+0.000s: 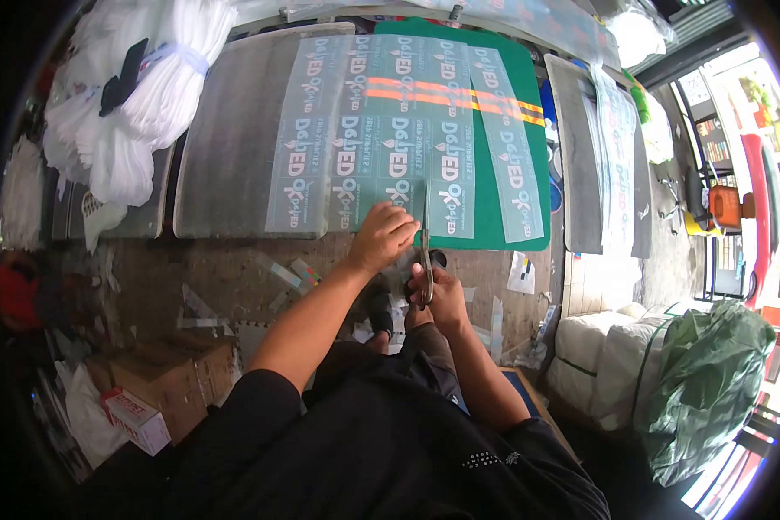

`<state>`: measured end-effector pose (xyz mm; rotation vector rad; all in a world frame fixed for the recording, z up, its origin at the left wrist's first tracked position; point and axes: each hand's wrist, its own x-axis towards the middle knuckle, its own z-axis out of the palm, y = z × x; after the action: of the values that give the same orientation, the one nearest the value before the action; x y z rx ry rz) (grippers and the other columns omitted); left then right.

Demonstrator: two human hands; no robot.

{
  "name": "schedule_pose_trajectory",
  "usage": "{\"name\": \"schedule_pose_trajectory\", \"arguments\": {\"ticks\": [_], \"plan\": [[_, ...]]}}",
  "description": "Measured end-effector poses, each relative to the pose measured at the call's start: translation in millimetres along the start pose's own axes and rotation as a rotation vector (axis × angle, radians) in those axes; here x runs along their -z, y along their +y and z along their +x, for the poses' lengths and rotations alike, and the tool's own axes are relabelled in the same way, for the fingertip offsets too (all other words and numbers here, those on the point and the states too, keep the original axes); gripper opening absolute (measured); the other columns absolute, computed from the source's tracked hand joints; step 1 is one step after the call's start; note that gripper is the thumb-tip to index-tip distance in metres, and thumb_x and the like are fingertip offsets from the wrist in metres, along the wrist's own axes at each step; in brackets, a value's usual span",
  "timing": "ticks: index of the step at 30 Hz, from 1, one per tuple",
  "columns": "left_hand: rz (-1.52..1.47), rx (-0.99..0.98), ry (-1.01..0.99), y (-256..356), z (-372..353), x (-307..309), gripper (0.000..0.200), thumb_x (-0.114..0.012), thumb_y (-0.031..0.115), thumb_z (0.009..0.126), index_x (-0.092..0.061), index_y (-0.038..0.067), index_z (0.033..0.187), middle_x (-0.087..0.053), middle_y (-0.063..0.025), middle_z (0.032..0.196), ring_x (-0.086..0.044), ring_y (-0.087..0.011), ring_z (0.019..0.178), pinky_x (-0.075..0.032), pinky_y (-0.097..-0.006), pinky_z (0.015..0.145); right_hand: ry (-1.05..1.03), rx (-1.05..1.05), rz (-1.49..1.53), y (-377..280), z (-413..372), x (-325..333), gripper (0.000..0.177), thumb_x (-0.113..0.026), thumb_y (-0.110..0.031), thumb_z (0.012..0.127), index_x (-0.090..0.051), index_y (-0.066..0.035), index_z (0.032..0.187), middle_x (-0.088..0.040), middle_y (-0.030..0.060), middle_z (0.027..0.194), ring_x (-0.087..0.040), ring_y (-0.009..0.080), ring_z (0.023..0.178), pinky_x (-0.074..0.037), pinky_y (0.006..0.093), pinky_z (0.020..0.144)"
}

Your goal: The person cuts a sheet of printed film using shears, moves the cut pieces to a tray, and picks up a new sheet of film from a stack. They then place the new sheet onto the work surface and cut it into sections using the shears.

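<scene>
While the printed sheet [390, 130] is pressed onto the green mat [490, 236] by the left hand [381, 236], fingertips bent down, scissors [425, 247] are gripped in the closed right hand [440, 299]; the cut is judged barely started.

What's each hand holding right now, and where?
Right hand grips scissors by the handles; left hand presses the printed sheet near its near edge.

Logos ending "ED" on printed sheet [390, 130]
</scene>
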<state>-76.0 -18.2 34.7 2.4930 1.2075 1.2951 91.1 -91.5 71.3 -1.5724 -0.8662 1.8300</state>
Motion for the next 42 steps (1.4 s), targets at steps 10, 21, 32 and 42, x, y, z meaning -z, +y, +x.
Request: {"name": "schedule_pose_trajectory", "arguments": {"ticks": [10, 21, 32, 42], "plan": [[0.006, 0.049, -0.029, 4.0, -4.0, 6.6, 0.021, -0.072, 0.006, 0.071, -0.065, 0.007, 0.091, -0.059, -0.0028, 0.093, -0.058, -0.0229, 0.095, -0.044, -0.0455, 0.092, 0.005, 0.015, -0.040, -11.9, 17.3, 3.4, 0.046, -0.069, -0.045, 0.085, -0.063, 0.000, 0.086, -0.060, 0.0037, 0.069, -0.056, 0.0098, 0.056, -0.044, 0.0229, 0.052], [-0.050, 0.117, -0.055, 8.2, -14.4, 5.3, 0.034, -0.071, 0.009, 0.071, -0.062, 0.006, 0.103, -0.058, -0.0077, 0.102, -0.057, -0.0276, 0.102, -0.044, -0.0448, 0.093, 0.001, 0.024, 0.009, -28.7, 28.0, -2.9, 0.037, -0.066, -0.038, 0.089, -0.062, -0.003, 0.079, -0.060, 0.0017, 0.067, -0.053, 0.0076, 0.054, -0.041, 0.0215, 0.050], [0.187, 0.213, -0.343, 35.0, -13.3, -6.9, 0.071, -0.070, 0.033, 0.070, -0.048, 0.009, 0.133, -0.044, -0.0173, 0.122, -0.043, -0.0362, 0.118, -0.031, -0.0549, 0.104, -0.027, 0.029, 0.097, -22.9, 36.4, 0.8, 0.039, -0.070, -0.038, 0.086, -0.062, -0.001, 0.083, -0.057, -0.0013, 0.064, -0.050, 0.0060, 0.055, -0.039, 0.0213, 0.050], [0.245, 0.170, -0.386, 29.0, -20.1, -8.1, 0.072, -0.072, 0.040, 0.065, -0.053, 0.010, 0.127, -0.044, -0.0149, 0.124, -0.040, -0.0327, 0.120, -0.030, -0.0533, 0.104, -0.035, 0.035, 0.066, -19.9, 56.7, 3.8, 0.035, -0.069, -0.034, 0.089, -0.060, -0.001, 0.088, -0.058, 0.0000, 0.069, -0.052, 0.0064, 0.055, -0.041, 0.0208, 0.050]]}}
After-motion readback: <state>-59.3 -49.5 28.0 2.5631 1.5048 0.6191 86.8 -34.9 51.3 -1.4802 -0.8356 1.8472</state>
